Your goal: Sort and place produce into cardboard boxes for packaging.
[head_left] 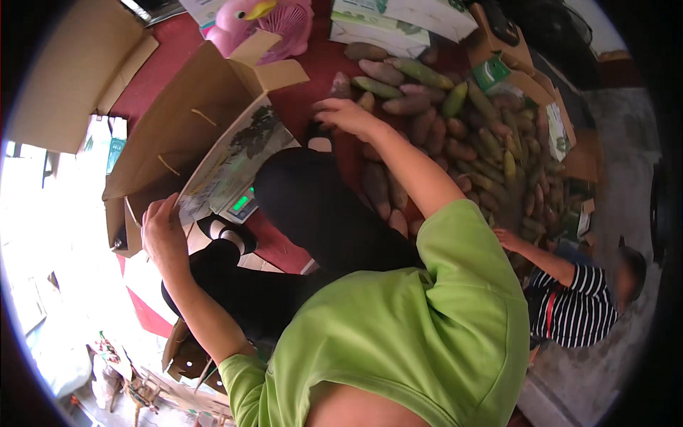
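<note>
My left hand [163, 231] grips the near edge of an open cardboard box [153, 135], its fingers bent over the rim. The box has a printed side panel [238, 153] and cord handles, and leans over a scale with a lit green display [242, 202]. How deep the box is filled I cannot see. My right hand [348, 117] is held out past my knee with its fingers stretched and seems to hold nothing. It hovers by the near side of a big heap of long green and reddish mangoes [409, 104], close to one reddish mango [341, 85].
A pink duck-shaped thing [263, 25] and white printed cartons [380, 28] stand beyond the box on the red floor covering. Another open carton [530, 85] borders the heap. At the right a person in a striped shirt [580, 302] reaches toward the mangoes.
</note>
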`<act>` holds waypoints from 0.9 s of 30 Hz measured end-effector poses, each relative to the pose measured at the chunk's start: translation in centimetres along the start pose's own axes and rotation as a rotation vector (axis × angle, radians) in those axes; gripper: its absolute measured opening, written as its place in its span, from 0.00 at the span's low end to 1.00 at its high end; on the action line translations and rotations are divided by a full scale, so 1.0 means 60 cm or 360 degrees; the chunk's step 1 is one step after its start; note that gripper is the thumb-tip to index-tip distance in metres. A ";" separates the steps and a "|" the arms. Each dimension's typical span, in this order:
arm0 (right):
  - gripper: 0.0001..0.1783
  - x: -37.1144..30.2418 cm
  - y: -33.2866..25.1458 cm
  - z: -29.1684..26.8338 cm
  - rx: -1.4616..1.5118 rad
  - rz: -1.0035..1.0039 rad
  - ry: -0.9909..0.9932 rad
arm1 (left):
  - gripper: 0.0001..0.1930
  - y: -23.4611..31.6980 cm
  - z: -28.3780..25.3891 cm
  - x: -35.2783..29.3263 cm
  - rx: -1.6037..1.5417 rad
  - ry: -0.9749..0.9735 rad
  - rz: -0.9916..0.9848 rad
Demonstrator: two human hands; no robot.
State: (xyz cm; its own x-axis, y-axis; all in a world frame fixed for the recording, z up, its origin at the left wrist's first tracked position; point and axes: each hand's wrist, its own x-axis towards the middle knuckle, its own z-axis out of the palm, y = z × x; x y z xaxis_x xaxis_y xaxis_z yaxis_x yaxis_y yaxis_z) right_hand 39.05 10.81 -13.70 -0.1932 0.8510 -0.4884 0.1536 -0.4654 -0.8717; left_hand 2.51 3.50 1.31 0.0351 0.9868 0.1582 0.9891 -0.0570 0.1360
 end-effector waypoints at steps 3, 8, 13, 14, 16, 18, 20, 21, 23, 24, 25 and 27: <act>0.23 -0.026 0.142 -0.085 -0.0099 0.0010 0.0450 | 0.14 -0.001 -0.002 0.003 -0.0074 -0.0059 0.0009; 0.21 -0.175 0.331 -0.167 -0.0457 0.0342 0.0900 | 0.15 -0.003 0.006 0.002 -0.0065 -0.0061 0.0066; 0.15 -0.295 0.456 -0.123 -0.0524 0.0878 0.0708 | 0.16 -0.015 0.014 0.004 -0.0035 -0.0089 0.0057; 0.15 -0.314 0.512 -0.128 -0.0517 0.0898 0.0723 | 0.16 -0.017 0.017 0.005 -0.0014 -0.0098 0.0055; 0.09 -0.364 0.593 -0.126 -0.2116 -0.0575 -0.0164 | 0.15 -0.020 0.026 0.009 0.0006 -0.0100 0.0100; 0.07 -0.384 0.623 -0.093 -0.1548 0.0190 -0.0026 | 0.14 -0.020 0.033 0.008 -0.0013 -0.0114 0.0088; 0.05 -0.407 0.624 -0.061 -0.0920 0.0889 0.0094 | 0.13 -0.014 0.030 0.005 -0.0004 -0.0097 0.0093; 0.05 -0.427 0.625 -0.049 -0.0910 0.0662 0.0395 | 0.13 -0.017 0.036 0.006 -0.0003 -0.0114 0.0114; 0.05 -0.444 0.612 -0.040 -0.0886 0.0434 0.0682 | 0.13 -0.022 0.035 0.006 0.0062 -0.0054 0.0153; 0.07 -0.447 0.604 -0.039 -0.0695 0.0661 0.0632 | 0.13 -0.022 0.031 0.001 0.0103 -0.0088 0.0081; 0.09 -0.455 0.603 -0.040 -0.0501 0.0893 0.0593 | 0.13 -0.021 0.034 0.002 0.0097 -0.0101 0.0101; 0.10 -0.464 0.616 -0.041 -0.0481 0.0932 0.0641 | 0.13 -0.031 0.041 0.005 0.0120 -0.0091 0.0061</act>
State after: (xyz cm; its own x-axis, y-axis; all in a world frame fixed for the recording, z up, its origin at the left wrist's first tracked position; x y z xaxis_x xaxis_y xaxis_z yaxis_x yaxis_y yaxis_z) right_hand 52.47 -29.48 -32.25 0.3600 0.5361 -0.7636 0.3911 -0.8298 -0.3982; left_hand 1.05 4.25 -1.31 0.0790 0.9913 0.1056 0.9947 -0.0853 0.0566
